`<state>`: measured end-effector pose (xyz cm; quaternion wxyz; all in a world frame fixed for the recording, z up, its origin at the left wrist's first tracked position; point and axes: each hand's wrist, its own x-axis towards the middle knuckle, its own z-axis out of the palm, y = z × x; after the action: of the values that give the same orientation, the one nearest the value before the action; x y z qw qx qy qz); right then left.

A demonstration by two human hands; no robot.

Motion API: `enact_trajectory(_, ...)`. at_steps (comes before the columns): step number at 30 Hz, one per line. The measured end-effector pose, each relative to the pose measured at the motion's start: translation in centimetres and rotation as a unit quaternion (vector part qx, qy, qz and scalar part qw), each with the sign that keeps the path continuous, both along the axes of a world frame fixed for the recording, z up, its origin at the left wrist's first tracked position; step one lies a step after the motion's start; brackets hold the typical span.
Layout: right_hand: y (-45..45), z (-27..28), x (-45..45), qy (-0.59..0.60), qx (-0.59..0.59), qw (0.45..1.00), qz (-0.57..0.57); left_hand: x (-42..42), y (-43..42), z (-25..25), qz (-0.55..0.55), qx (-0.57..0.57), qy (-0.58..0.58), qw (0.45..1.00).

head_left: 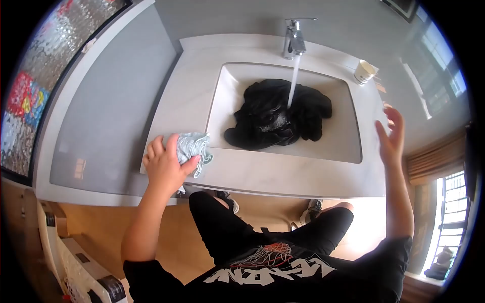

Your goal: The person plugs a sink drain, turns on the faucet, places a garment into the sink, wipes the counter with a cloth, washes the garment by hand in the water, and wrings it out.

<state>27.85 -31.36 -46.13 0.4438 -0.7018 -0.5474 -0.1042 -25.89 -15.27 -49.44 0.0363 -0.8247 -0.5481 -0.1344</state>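
Note:
My left hand (165, 160) grips a crumpled pale blue-green cloth (191, 147) on the counter to the left of the basin, thumb at its near side and fingers at its far side. At the right end of the counter, my right hand (392, 135) is raised with fingers apart, holding nothing. A bunched black garment (273, 113) lies wet in the white sink (343, 136). Water from the chrome faucet (294, 40) runs down onto it.
A paper cup (364, 71) stands on the white countertop (298, 177) at the back right. A grey panel (103, 116) borders the counter on the left. A window (451, 212) is at the lower right. My knees are below the counter's front edge.

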Motion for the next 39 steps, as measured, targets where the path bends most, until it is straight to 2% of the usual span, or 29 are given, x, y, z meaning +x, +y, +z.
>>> enact_trajectory(3,-3.4,-0.2,2.7,-0.023,-0.008,0.998,-0.052,1.4,1.9,0.4,0.018,-0.032,0.038,0.999)
enact_trajectory(8,-6.5,-1.6,4.9,-0.010,-0.028,0.997,-0.066,3.7,7.4,-0.6,0.036,0.000,0.054,0.998)
enact_trajectory(13,-6.2,-1.3,6.3,-0.032,-0.033,0.994,-0.100,3.4,8.8,-1.1,0.035,0.029,0.047,0.998)
enact_trajectory(15,-2.7,0.5,7.1,0.006,-0.029,0.990,-0.136,3.7,8.9,-1.3,0.025,0.034,0.030,0.999)
enact_trajectory(16,0.4,1.2,7.0,0.110,0.012,0.989,-0.101,3.6,8.9,-1.5,0.030,0.039,0.030,0.998)
enact_trajectory(19,10.0,-0.4,12.7,0.139,-0.074,0.970,-0.186,3.5,9.1,-1.8,0.029,0.058,0.024,0.998)
enact_trajectory(21,14.9,-0.2,13.2,0.149,-0.166,0.940,-0.258,3.8,8.8,-1.5,0.038,0.042,0.021,0.998)
enact_trajectory(25,18.7,0.3,11.0,0.221,-0.159,0.913,-0.305,3.7,8.7,-1.6,0.032,0.051,0.023,0.998)
enact_trajectory(30,19.9,-0.3,11.0,0.241,-0.087,0.926,-0.278,3.7,8.8,-1.7,0.018,0.064,0.010,0.998)
enact_trajectory(34,17.5,3.1,7.3,0.202,-0.077,0.946,-0.241,4.2,8.5,-1.3,0.020,0.058,0.003,0.998)
enact_trajectory(37,14.6,6.4,4.5,0.103,-0.071,0.979,-0.160,4.6,7.9,-0.5,0.038,0.067,0.004,0.997)
enact_trajectory(39,13.6,10.2,0.6,0.150,-0.057,0.987,-0.016,4.6,7.4,-0.1,0.041,0.072,0.016,0.996)
